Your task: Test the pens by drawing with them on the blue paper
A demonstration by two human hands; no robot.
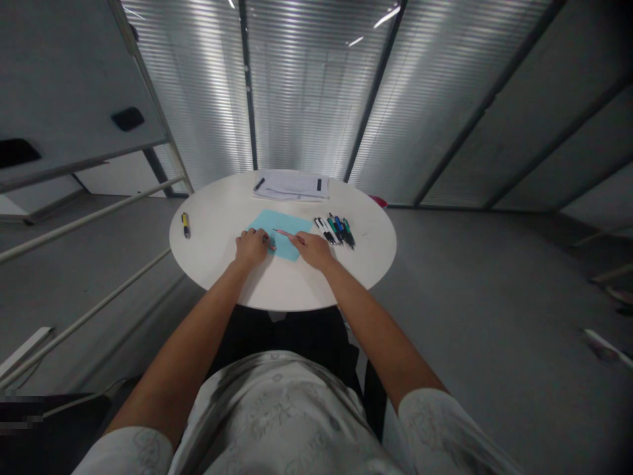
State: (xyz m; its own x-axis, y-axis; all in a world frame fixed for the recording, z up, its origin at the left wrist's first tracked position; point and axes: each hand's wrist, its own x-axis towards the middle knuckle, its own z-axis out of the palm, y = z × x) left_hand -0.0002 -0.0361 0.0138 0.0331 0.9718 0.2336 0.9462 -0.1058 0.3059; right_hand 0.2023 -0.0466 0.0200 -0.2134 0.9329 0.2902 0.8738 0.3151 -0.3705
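Note:
A light-blue sheet of paper point(285, 220) lies on the round white table in front of me. My right hand point(314, 249) is closed round a slim pink pencil point(284, 232), whose dark tip points left above the paper. At the sheet's left edge rests my left hand point(252, 247) with curled fingers. Something small and dark shows at its fingertips, too small to name. Just beyond my right hand, several pens point(336, 229) with white, green, blue and black parts lie side by side.
A stack of white papers point(291, 185) with dark items on it sits at the far edge of the table point(222, 198). On the left lies a yellow and black pen-like object point(185, 225). A metal railing point(93, 227) runs beside the table; blinds point(306, 86) stand behind.

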